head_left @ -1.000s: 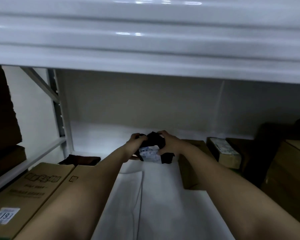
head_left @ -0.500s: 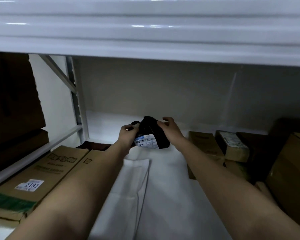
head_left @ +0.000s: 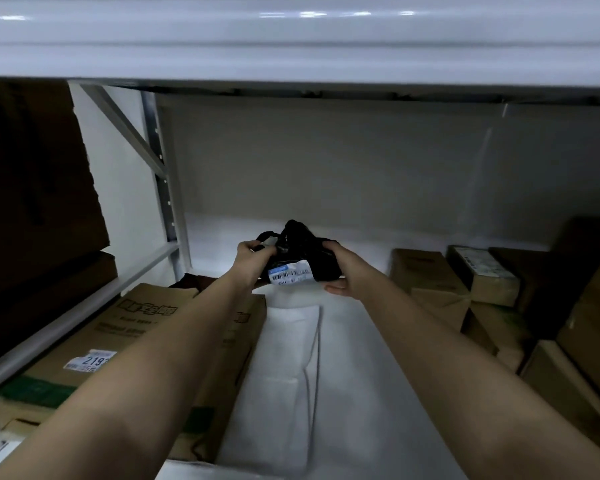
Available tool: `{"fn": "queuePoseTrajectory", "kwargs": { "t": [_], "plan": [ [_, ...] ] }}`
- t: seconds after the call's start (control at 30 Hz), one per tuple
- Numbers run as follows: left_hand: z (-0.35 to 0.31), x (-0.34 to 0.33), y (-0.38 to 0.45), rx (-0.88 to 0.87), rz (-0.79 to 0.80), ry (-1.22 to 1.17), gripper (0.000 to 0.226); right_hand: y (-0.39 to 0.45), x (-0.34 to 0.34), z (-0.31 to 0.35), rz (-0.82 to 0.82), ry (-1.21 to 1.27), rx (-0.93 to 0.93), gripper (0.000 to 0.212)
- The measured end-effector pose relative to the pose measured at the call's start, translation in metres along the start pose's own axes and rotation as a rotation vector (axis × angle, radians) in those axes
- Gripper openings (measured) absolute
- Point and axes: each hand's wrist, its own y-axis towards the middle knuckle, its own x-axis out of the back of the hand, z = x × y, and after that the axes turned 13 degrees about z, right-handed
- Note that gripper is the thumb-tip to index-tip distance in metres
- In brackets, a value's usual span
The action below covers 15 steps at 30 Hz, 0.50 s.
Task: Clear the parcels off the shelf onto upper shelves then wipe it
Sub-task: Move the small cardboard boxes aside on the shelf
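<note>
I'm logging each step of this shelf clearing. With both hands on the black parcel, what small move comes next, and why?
Probably draw the black parcel back out and lift it toward the upper shelf: the left hand and right hand already grip it.

A bare white lane of shelf (head_left: 354, 393) runs up the frame's centre. Cardboard boxes (head_left: 84, 344) wall its left, stacked boxes (head_left: 433, 285) its right; the upper shelf (head_left: 291, 46) caps headroom.

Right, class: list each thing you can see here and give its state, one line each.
Black parcel: held off the shelf in both hands.
Left hand: gripping the parcel.
Right hand: gripping the parcel.
Brown boxes: resting on the shelf.
White shelf: not yet cleared.
</note>
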Motion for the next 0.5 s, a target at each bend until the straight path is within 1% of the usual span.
{"fn": "queuePoseTrajectory", "kwargs": {
  "t": [0.13, 0.23, 0.3, 0.4, 0.5],
  "plan": [
    [0.008, 0.019, 0.005, 0.015, 0.021, 0.107, 0.042, 0.004, -0.015, -0.011, -0.061, 0.014, 0.067, 0.038],
    [0.021, 0.027, 0.009, -0.064, -0.003, 0.3, 0.034, 0.007, -0.024, -0.028, -0.089, 0.075, 0.096, 0.025],
    [0.029, 0.029, 0.009, -0.136, 0.015, 0.427, 0.034, 0.011, -0.029, -0.043, -0.109, 0.106, 0.102, 0.025],
    [0.038, 0.03, 0.007, -0.226, 0.059, 0.608, 0.038, 0.018, -0.035, -0.066, -0.102, 0.1, 0.093, 0.031],
    [0.043, 0.033, 0.006, -0.241, 0.07, 0.698, 0.041, 0.024, -0.042, -0.079, -0.096, 0.06, 0.114, 0.029]
  ]
}}
